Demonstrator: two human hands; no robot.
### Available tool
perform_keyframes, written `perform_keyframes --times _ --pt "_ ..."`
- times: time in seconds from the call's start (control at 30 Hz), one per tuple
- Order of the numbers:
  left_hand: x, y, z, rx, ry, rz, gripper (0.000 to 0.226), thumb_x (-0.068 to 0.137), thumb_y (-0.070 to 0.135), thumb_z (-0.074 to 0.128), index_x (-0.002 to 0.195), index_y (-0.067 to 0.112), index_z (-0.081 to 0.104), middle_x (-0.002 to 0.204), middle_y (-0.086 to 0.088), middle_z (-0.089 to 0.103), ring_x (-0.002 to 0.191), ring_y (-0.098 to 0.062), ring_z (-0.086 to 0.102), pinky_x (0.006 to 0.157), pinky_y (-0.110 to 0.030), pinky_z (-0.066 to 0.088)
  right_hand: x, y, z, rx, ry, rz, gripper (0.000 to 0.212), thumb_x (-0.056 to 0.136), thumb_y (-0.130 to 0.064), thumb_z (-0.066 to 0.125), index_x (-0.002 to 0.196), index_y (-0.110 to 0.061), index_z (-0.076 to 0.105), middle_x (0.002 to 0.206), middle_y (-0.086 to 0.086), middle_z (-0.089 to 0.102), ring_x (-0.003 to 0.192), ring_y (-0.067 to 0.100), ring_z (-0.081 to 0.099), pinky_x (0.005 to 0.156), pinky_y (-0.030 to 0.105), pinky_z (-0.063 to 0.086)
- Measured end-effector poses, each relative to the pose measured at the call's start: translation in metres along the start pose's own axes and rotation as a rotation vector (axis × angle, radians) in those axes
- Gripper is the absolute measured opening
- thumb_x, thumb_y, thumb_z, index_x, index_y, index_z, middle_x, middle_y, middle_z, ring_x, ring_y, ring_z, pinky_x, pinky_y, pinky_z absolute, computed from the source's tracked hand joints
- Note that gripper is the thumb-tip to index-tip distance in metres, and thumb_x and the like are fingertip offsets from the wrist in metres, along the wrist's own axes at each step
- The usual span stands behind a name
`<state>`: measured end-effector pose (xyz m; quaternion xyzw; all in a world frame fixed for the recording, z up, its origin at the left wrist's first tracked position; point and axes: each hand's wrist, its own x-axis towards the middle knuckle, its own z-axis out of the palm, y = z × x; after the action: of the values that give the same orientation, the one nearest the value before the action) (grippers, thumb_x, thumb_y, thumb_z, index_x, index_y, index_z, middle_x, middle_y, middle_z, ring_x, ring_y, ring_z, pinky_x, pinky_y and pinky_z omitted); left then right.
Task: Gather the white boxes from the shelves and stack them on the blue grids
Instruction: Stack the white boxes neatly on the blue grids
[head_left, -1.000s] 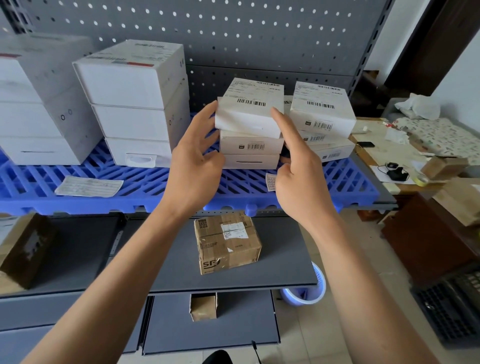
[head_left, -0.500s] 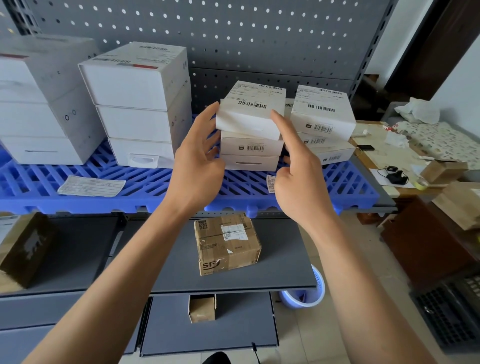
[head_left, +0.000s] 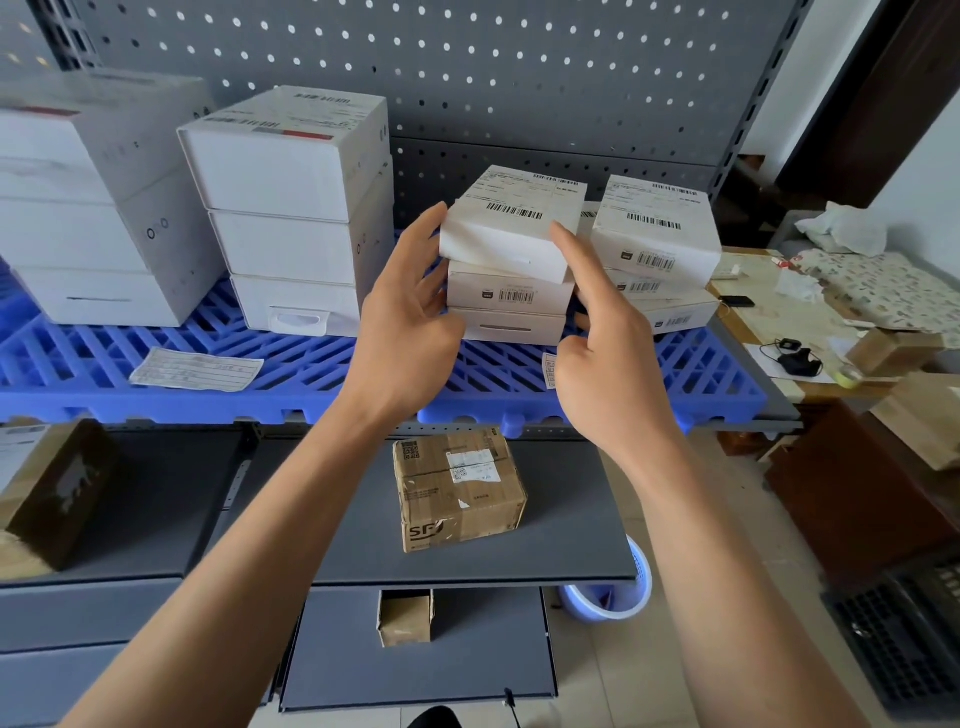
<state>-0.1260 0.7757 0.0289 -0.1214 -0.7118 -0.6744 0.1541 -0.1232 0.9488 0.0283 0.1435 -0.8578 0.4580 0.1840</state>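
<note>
A small white box (head_left: 511, 223) with a barcode label lies slightly skewed on top of a stack of two more white boxes (head_left: 509, 296) on the blue grid (head_left: 311, 358). My left hand (head_left: 410, 312) touches the top box's left side with straight fingers. My right hand (head_left: 602, 343) touches its right front corner with the extended index finger, the other fingers loosely curled. Just to the right stands a second stack of small white boxes (head_left: 657, 228). Two stacks of larger white boxes (head_left: 291, 171) (head_left: 78, 208) stand on the grid at the left.
A paper slip (head_left: 195, 369) lies on the grid's front left. On the grey shelf below sit a brown taped parcel (head_left: 457, 493) and a dark box (head_left: 57, 493). A small open carton (head_left: 405, 618) is lower down. A cluttered table (head_left: 779, 312) stands to the right.
Both hands stay at the sides of the top small box. The view has shifted slightly; nothing has been lifted or let go.
</note>
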Motion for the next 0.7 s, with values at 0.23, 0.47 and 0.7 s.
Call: perform_keyframes --times 0.23,0.47,0.7 --pt "0.0001 0.001 0.0002 0.005 -0.011 -0.005 0.087 0.08 -0.025 0.039 0.155 0.019 0.032 0.146 0.005 0.054 0.131 -0.014 0.056 0.103 -0.041 0.054 -0.0013 -0.0014 -0.0016 -0.018 0.006 -0.013 0.094 0.082 0.018 0.039 0.152 -0.043 0.029 0.16 -0.012 0.032 0.144 0.02 0.036 0.106 0.044 0.047" --pt "0.0 -0.0012 0.0014 0.058 0.024 0.007 0.084 0.076 -0.014 0.043 0.153 0.02 0.037 0.144 0.009 0.057 0.135 -0.008 0.052 0.113 -0.045 0.044 -0.0004 -0.0039 -0.004 -0.03 0.02 -0.002 0.092 0.084 0.017 0.043 0.152 -0.043 0.029 0.161 -0.012 0.03 0.146 0.017 0.033 0.109 0.043 0.046" --pt "-0.0029 0.0 0.0031 0.053 0.086 0.035 0.079 0.075 -0.008 0.043 0.149 0.022 0.042 0.14 0.008 0.061 0.135 -0.008 0.051 0.106 -0.046 0.05 0.0007 -0.0076 -0.0079 -0.013 0.001 0.004 0.084 0.089 0.013 0.044 0.153 -0.041 0.029 0.157 -0.013 0.036 0.145 0.014 0.034 0.11 0.046 0.044"
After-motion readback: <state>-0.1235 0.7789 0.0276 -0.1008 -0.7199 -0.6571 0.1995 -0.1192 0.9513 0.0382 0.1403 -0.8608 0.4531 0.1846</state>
